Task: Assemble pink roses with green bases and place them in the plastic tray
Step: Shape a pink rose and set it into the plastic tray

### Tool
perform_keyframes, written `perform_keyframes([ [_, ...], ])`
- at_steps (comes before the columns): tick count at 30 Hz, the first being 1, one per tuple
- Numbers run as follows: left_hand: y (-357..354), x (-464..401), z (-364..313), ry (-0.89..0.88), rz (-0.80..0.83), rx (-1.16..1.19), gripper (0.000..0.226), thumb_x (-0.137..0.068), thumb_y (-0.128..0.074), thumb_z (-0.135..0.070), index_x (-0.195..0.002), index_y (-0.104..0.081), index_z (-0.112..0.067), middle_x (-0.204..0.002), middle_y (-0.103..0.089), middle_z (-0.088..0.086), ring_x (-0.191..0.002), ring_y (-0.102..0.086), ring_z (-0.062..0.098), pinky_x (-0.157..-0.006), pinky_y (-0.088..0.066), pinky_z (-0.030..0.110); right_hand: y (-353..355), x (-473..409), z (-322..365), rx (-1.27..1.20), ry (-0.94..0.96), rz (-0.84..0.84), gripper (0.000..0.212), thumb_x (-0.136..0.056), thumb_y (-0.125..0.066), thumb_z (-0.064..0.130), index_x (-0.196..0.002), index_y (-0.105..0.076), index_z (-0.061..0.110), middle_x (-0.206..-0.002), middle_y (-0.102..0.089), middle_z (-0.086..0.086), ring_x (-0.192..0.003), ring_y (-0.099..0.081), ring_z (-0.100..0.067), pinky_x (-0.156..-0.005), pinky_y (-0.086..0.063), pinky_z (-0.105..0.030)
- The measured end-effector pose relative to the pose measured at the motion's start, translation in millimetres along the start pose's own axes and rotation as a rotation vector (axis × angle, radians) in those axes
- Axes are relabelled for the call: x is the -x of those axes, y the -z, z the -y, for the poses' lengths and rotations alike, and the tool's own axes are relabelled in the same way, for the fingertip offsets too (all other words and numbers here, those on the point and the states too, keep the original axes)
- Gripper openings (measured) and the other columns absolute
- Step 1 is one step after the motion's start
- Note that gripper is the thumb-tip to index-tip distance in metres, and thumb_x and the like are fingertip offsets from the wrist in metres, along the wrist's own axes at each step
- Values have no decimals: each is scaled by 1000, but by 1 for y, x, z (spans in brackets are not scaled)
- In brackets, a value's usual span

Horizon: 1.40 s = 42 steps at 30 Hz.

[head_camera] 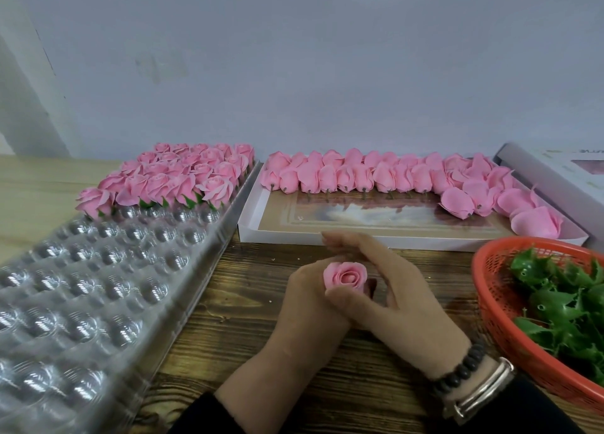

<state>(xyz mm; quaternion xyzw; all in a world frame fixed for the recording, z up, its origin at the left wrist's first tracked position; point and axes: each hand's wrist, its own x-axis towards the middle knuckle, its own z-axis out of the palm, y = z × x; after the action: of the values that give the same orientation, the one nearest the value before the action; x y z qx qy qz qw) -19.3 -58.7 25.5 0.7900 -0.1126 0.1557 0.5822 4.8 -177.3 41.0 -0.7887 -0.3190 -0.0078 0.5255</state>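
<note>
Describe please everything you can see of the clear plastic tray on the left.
The plastic tray is clear, glossy and thin, moulded into rows of round cups. It lies flat on the wooden table, running from the near left edge toward the wall. Its far rows hold finished roses with green bases, blooms up; the nearer cups are empty. Its right edge lies along the white box. Neither hand touches it.

Plain pale grey-white wall (294,67) behind everything, soft even light, and a dark wood-grain table (248,303) with a lighter wooden surface (39,185) off left.
</note>
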Motion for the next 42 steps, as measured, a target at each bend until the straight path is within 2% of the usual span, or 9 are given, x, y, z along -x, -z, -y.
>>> perform_keyframes([
  [4,-4,2,0,-23,-2,-149,28,-82,-62,-9,-63,-58,-28,-57,-60,-13,-62,-60,-2,-54,-41,6,-12,0,8,-9,118,-206,32,-82,-45,46,-103,-66,32,-104,-65,21,-104,-58,-2,-87,-44,-16],
  [8,-9,4,1,-22,-23,-143,23,-87,-47,2,-88,-61,-15,-91,-61,-15,-90,-54,-3,-66,-39,-3,-24,1,8,166,138,-274,37,-85,-38,35,-92,-71,22,-98,-67,18,-100,-58,-3,-90,-43,-21],
  [13,-8,7,0,29,27,-89,24,-84,-49,15,-104,-54,4,-107,-53,-4,-99,-42,-2,-64,-36,-6,-24,1,8,240,56,-203,47,-82,-29,43,-93,-71,23,-97,-67,15,-99,-56,-3,-92,-44,-25],
  [18,-9,5,-12,90,90,2,34,-83,-50,17,-99,-53,-13,-92,-52,-19,-69,-49,-29,-63,-38,-4,-16,-3,7,234,35,-71,47,-83,-30,47,-97,-70,27,-102,-64,19,-102,-55,2,-94,-44,-23],
  [23,-8,5,-10,213,163,-46,37,-82,-59,6,-116,-54,-6,-96,-56,-13,-87,-53,-16,-79,-43,3,-6,-6,5,234,6,133,38,-85,-37,34,-103,-70,26,-107,-62,21,-109,-48,10,-99,-33,-12],
  [25,-4,7,-14,307,229,17,33,-79,-55,15,-104,-58,-6,-101,-64,8,-97,-61,10,-87,-52,27,-5,-5,7,225,1,203,37,-88,-38,32,-106,-69,26,-107,-62,20,-100,-53,11,-89,-38,-7],
  [29,-1,7,-17,308,361,-173,30,-87,-50,4,-64,-54,-16,-60,-58,7,-58,-52,7,-61,-44,17,-3,-2,11,125,-70,292,34,-89,-38,35,-111,-63,37,-109,-60,14,-49,-61,-3,-44,-46,-13],
  [36,5,2,-18,64,186,50,20,-83,-61,3,-79,-61,-16,-71,-63,-6,-69,-61,-2,-62,-49,11,2,-3,1,53,-48,206,53,-62,-55,68,-113,-46,58,-116,-58,25,-103,-57,7,-89,-51,-24],
  [42,10,-2,-8,33,22,5,17,-76,-69,-1,-72,-64,-17,-69,-66,2,-66,-62,14,-62,-53,26,2,0,-1,-66,-26,108,67,-58,-70,58,-120,-50,41,-114,-60,19,-107,-55,5,-89,-43,-13],
])
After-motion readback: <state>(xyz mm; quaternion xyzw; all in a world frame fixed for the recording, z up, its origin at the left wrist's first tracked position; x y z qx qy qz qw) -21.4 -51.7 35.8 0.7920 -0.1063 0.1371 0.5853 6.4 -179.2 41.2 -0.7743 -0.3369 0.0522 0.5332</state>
